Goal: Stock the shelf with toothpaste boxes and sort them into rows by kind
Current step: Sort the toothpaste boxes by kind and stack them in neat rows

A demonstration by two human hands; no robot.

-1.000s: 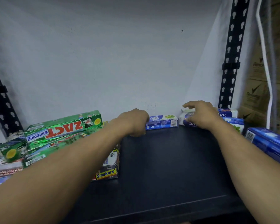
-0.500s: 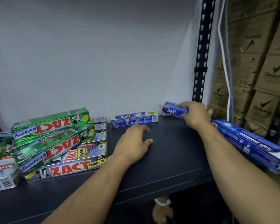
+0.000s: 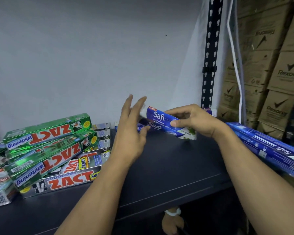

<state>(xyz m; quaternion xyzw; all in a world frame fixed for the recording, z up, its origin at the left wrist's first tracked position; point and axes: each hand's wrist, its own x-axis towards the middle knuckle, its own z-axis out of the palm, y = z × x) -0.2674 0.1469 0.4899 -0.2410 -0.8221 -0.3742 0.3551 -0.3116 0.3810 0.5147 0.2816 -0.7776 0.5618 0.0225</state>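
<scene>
right hand: the right hand point(image 3: 195, 121) is clamped on two blue safi boxes point(image 3: 159, 118), thumb across the front face, fingers curled over the top.
safi boxes: one lies over the other, held just above the shelf point(image 3: 168, 167) near its back edge, toward the right. they run lengthwise left to right, tilted with the left end higher.
left hand: the left hand point(image 3: 131, 133) is raised and holds nothing, fingers straight and spread, the fingertips just beside the left end of the held boxes. i cannot tell if it touches them.
hands: close together, with the boxes between them.
left end of the shelf: green zact boxes point(image 3: 47, 131) are stacked loosely at slightly different angles, their print upside down.
front left of the shelf: silver zact boxes point(image 3: 70, 179) lie flat under and in front of the green ones.
right edge of the shelf: a long blue safi pack point(image 3: 265, 146) lies slanted, just beside the right forearm and sticking out past the edge.
back: a plain grey wall point(image 3: 92, 56).
right of the shelf: a black perforated upright point(image 3: 210, 53), a white cable point(image 3: 234, 56) hanging beside it, and brown cartons point(image 3: 285, 73) stacked beyond.
</scene>
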